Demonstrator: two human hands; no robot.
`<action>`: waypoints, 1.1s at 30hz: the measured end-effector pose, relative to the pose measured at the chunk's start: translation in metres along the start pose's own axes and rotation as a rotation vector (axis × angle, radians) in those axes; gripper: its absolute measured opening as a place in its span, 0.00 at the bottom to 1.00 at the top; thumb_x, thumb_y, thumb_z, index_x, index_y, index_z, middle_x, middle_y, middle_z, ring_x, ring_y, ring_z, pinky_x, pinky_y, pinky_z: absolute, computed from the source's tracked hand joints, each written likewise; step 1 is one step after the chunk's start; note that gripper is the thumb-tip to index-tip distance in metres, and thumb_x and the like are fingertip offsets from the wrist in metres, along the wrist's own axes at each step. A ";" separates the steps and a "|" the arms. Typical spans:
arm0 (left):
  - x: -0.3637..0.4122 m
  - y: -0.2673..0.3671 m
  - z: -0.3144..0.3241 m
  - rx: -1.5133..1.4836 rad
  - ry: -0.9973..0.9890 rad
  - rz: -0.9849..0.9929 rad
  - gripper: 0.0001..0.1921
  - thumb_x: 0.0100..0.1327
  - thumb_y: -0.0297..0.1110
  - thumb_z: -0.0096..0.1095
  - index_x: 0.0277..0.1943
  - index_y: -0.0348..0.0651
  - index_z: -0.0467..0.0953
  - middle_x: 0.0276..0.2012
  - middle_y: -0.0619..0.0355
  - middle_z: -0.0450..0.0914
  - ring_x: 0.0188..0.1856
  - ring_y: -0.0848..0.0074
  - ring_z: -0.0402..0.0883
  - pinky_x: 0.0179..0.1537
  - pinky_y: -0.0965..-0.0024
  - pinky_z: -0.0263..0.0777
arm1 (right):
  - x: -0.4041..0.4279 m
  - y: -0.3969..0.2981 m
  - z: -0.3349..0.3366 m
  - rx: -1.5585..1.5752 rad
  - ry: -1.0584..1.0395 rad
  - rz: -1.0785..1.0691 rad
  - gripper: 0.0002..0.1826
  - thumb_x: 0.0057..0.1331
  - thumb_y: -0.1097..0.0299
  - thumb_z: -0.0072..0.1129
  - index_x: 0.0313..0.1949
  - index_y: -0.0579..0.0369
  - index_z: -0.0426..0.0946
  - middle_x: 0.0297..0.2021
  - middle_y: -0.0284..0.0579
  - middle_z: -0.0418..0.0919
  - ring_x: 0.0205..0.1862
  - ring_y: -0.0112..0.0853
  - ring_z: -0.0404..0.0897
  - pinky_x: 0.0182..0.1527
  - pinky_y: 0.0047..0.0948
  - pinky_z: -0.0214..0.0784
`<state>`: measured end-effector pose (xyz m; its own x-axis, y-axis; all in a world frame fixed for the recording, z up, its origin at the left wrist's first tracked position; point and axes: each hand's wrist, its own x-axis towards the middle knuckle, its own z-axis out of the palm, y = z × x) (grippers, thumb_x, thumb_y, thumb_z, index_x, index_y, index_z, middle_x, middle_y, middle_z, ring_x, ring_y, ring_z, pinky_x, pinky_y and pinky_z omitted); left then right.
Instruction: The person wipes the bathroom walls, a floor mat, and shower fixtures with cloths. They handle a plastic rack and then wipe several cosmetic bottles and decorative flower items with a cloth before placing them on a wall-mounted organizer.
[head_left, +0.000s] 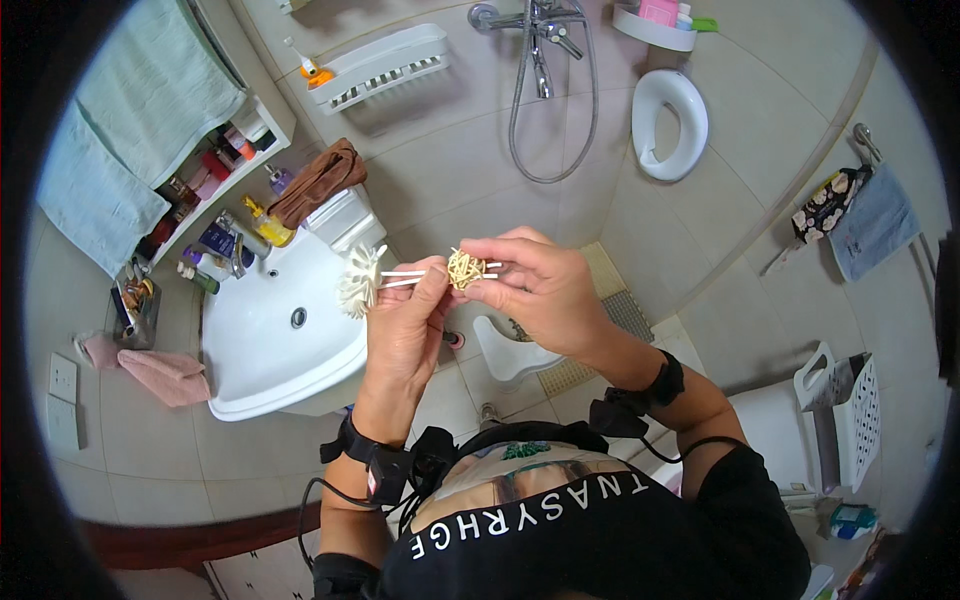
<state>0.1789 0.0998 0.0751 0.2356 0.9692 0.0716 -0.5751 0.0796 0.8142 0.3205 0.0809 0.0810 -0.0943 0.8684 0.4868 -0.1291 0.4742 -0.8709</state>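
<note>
My left hand (411, 307) pinches two thin white sticks (401, 278) between thumb and fingers. At the sticks' left end sits a white ruffled artificial flower (361, 280), close to the basin's edge. My right hand (544, 289) grips a small woven rattan ball (466, 268) between thumb and fingertips. Short white stick ends poke out on the ball's right side, towards my right palm. Both hands meet in front of my chest, their fingertips nearly touching. Whether the sticks run right through the ball is hidden by my fingers.
A white washbasin (255, 352) is at the left, with bottles along its back and a brown towel (322, 180) beyond. Below my hands stands a white plastic stool (510, 352). A shower mixer (536, 30) is on the far wall; a white perforated basket (855, 420) stands right.
</note>
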 end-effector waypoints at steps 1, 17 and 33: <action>-0.001 0.000 0.000 0.035 -0.012 0.026 0.07 0.54 0.29 0.53 0.34 0.35 0.70 0.29 0.56 0.73 0.30 0.77 0.73 0.33 0.78 0.69 | 0.000 0.002 0.001 0.019 0.002 0.011 0.17 0.50 0.79 0.54 0.41 0.65 0.67 0.34 0.40 0.68 0.35 0.25 0.74 0.36 0.17 0.67; 0.019 0.023 -0.001 0.467 -0.038 0.041 0.08 0.54 0.31 0.54 0.33 0.34 0.71 0.25 0.58 0.74 0.25 0.80 0.73 0.29 0.78 0.69 | 0.011 0.012 -0.011 0.243 0.006 0.349 0.20 0.52 0.78 0.53 0.45 0.66 0.63 0.38 0.46 0.70 0.36 0.24 0.72 0.33 0.19 0.68; 0.023 0.022 0.002 0.614 -0.048 0.043 0.08 0.55 0.30 0.52 0.31 0.33 0.71 0.25 0.57 0.74 0.25 0.81 0.73 0.28 0.79 0.69 | 0.008 0.015 -0.014 0.223 -0.010 0.354 0.19 0.52 0.78 0.52 0.45 0.67 0.63 0.37 0.47 0.71 0.37 0.26 0.72 0.34 0.19 0.68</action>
<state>0.1728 0.1239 0.0960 0.2653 0.9558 0.1265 -0.0326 -0.1222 0.9920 0.3320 0.0972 0.0712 -0.1806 0.9702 0.1614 -0.2977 0.1025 -0.9491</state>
